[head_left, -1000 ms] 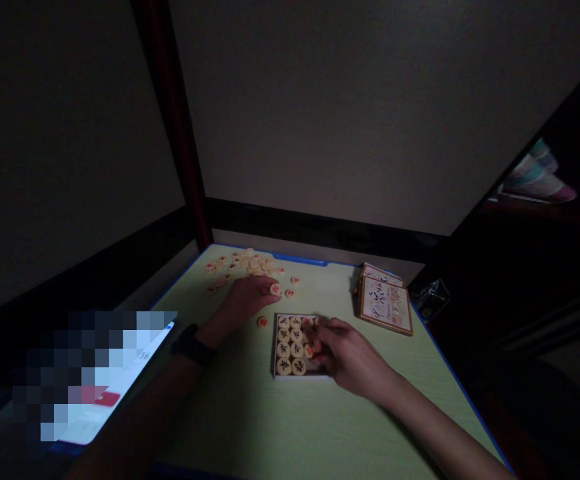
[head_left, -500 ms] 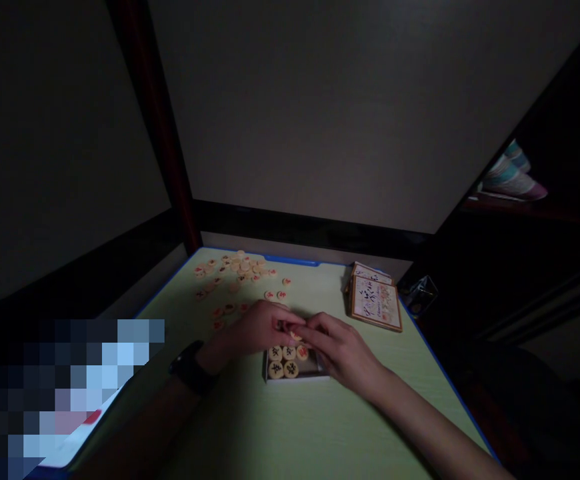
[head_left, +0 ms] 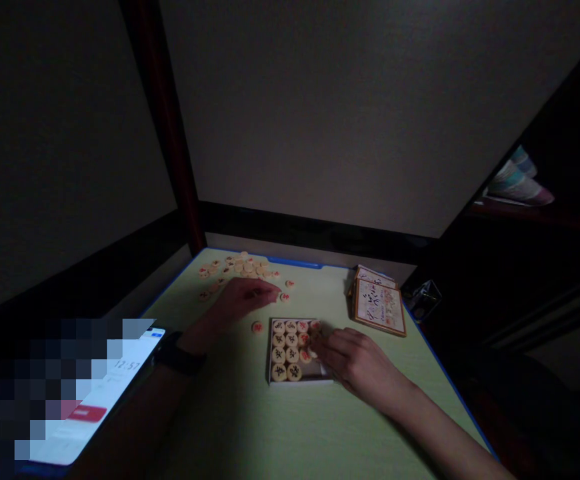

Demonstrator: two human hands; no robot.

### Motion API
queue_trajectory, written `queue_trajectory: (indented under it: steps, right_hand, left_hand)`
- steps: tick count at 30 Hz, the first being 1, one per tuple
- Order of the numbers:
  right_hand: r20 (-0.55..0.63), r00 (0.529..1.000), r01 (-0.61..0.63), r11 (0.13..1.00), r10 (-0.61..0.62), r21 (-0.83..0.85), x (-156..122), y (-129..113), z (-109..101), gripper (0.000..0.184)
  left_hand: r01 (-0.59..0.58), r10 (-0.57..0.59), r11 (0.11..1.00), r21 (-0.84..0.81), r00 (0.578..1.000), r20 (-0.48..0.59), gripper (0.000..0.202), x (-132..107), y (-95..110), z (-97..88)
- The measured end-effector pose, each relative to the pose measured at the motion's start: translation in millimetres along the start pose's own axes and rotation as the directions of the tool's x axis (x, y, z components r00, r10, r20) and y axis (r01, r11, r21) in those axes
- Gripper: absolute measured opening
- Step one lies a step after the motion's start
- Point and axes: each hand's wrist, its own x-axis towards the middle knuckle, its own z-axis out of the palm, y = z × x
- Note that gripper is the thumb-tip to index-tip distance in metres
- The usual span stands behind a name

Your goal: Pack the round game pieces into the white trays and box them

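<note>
A shallow white-edged box (head_left: pixel 271 363) stands on the table, holding rows of round xiangqi pieces with black and red characters. Over its right side is my right hand (head_left: pixel 357 357), fingers pinched together on a xiangqi piece (head_left: pixel 313 351) that they partly cover. Bare floor shows in the box's lower right part. My left hand (head_left: pixel 237 303) reaches away from the box, fingers stretched out, fingertips beside or touching a red-marked loose piece (head_left: pixel 285 297); exact contact cannot be made out. Another red piece (head_left: pixel 257 327) lies left of the box.
Several loose pieces (head_left: pixel 248 267) cluster at the table's far left. Two flat printed boxes or lids (head_left: pixel 381 305) overlap at the far right. A lit phone (head_left: pixel 115 380), partly pixelated, lies at the left. Blue edging (head_left: pixel 295 263) borders the green table; a wall rises behind.
My left hand has left the box and moved to the far left, toward the loose pieces. The right hand stays at the box, now uncovering more filled rows. The view has shifted slightly.
</note>
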Motion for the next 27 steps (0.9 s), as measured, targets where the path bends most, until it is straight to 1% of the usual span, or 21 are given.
queue_trajectory:
  steps: [2, 4, 5, 8, 12, 14, 17, 20, 23, 25, 26, 27]
  right_hand:
    - [0.002, 1.000, 0.016, 1.000, -0.016, 0.026, -3, -1, 5, 0.020]
    - [-0.001, 1.000, 0.027, 0.999, -0.027, 0.031, -5, -3, 9, 0.020]
    - [-0.001, 1.000, 0.029, 0.999, -0.029, 0.027, -5, -3, 10, 0.021]
    - [0.001, 0.999, 0.032, 0.999, -0.032, 0.012, -5, -3, 13, 0.022]
    - [-0.024, 0.999, 0.035, 0.999, -0.035, -0.002, -4, -4, 16, 0.022]
    - [-0.061, 0.998, 0.030, 0.999, -0.029, 0.025, -3, -5, 18, 0.022]
    - [-0.099, 0.995, 0.004, 0.993, 0.008, 0.118, -2, -3, 17, 0.021]
    - [-0.088, 0.988, -0.103, 0.972, 0.123, 0.210, -3, 4, 11, 0.019]
    - [-0.117, 0.957, -0.222, 0.931, 0.265, 0.290, -6, 14, 5, 0.022]
    - [-0.148, 0.909, -0.313, 0.872, 0.390, 0.377, -8, 18, 5, 0.025]
    - [-0.153, 0.867, -0.371, 0.819, 0.474, 0.438, -8, 20, 8, 0.027]
    - [-0.146, 0.809, -0.431, 0.744, 0.569, 0.510, -8, 21, 12, 0.031]
  left_hand:
    - [0.013, -0.021, 0.999, -0.047, 0.985, -0.172, 0.023, 4, -6, -12.4]
    - [0.036, -0.051, 0.998, -0.060, 0.965, -0.259, 0.022, 7, -14, -19.6]
    - [0.045, -0.060, 0.997, -0.059, 0.959, -0.276, 0.021, 8, -18, -21.3]
    - [0.062, -0.072, 0.997, -0.050, 0.963, -0.261, 0.018, 10, -26, -21.5]
    - [0.043, -0.049, 0.999, -0.030, 0.966, -0.254, 0.014, 10, -25, -21.1]
    - [0.033, -0.036, 0.999, -0.016, 0.966, -0.258, 0.014, 9, -23, -22.9]
    - [0.038, -0.040, 0.999, -0.011, 0.959, -0.279, 0.016, 9, -20, -26.6]
    - [0.044, -0.046, 0.999, -0.013, 0.947, -0.317, 0.017, 8, -21, -30.1]
    - [0.045, -0.046, 0.999, -0.012, 0.938, -0.345, 0.017, 7, -23, -33.7]
    - [0.059, -0.067, 0.998, -0.034, 0.931, -0.359, 0.018, 6, -24, -36.6]
    - [0.069, -0.083, 0.996, -0.051, 0.926, -0.368, 0.019, 6, -25, -38.2]
    - [0.082, -0.103, 0.994, -0.069, 0.920, -0.378, 0.021, 5, -25, -40.0]
